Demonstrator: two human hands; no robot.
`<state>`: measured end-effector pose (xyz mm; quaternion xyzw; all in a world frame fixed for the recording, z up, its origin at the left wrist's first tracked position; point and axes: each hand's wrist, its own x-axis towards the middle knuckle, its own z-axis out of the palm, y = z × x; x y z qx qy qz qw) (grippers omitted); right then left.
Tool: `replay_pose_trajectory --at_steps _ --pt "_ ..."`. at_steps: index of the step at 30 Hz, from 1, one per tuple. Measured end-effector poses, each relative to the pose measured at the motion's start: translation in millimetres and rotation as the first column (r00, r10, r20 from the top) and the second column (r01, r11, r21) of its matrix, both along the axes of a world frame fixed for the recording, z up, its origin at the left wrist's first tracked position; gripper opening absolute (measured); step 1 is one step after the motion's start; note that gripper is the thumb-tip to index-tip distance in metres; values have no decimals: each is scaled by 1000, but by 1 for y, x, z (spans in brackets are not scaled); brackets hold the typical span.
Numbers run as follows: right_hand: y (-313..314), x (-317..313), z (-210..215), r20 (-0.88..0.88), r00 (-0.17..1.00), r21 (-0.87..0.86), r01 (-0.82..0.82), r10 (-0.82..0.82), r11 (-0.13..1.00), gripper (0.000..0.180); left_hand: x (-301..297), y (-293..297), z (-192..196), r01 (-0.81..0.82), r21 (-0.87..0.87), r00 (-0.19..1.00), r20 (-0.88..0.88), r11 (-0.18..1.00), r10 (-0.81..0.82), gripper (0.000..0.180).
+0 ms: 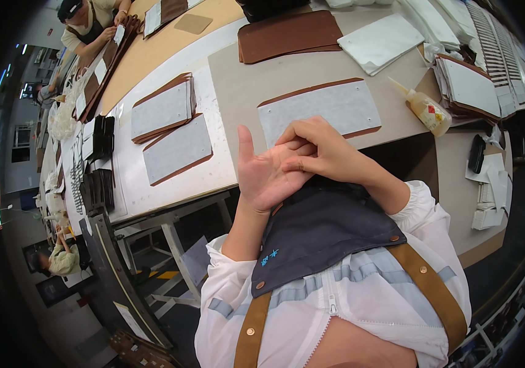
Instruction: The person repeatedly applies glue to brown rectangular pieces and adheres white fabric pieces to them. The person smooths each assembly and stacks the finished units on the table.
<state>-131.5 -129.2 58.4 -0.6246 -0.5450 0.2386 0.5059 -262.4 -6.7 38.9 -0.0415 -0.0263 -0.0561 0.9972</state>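
Note:
My two hands meet above the table's near edge. My left hand (pixel 270 175) is open, palm up, with its thumb stretched out and nothing seen lying on the palm. My right hand (pixel 330 150) lies across its fingers, with the thumb and curled fingers closing on the left fingers or palm; whether anything small is pinched there I cannot make out. Just beyond them lies a flat panel (pixel 317 107), white-grey on top with a brown edge, partly hidden by the right hand. The dark apron (pixel 330 233) is directly below my hands.
To the left lie stacked brown-edged panels (pixel 164 110) and a single panel (pixel 179 149). Brown sheets (pixel 290 34) and white sheets (pixel 382 40) lie farther back. At right are a squeeze bottle (pixel 428 111) of yellowish liquid and another panel stack (pixel 471 86). A co-worker (pixel 94 27) handles brown pieces at far left.

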Motion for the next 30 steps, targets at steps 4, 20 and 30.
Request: replay_pose_trajectory --at_steps 4,20,30 --pt "6 -7 3 56 986 51 157 -160 986 22 5 -8 7 -55 -5 997 -59 999 54 120" --pt "24 -42 -16 250 961 187 72 -119 980 98 37 -10 18 -423 808 750 58 410 659 116" --pt "53 -21 -31 -10 969 356 232 -245 905 95 35 -11 11 -284 941 857 163 185 489 70"
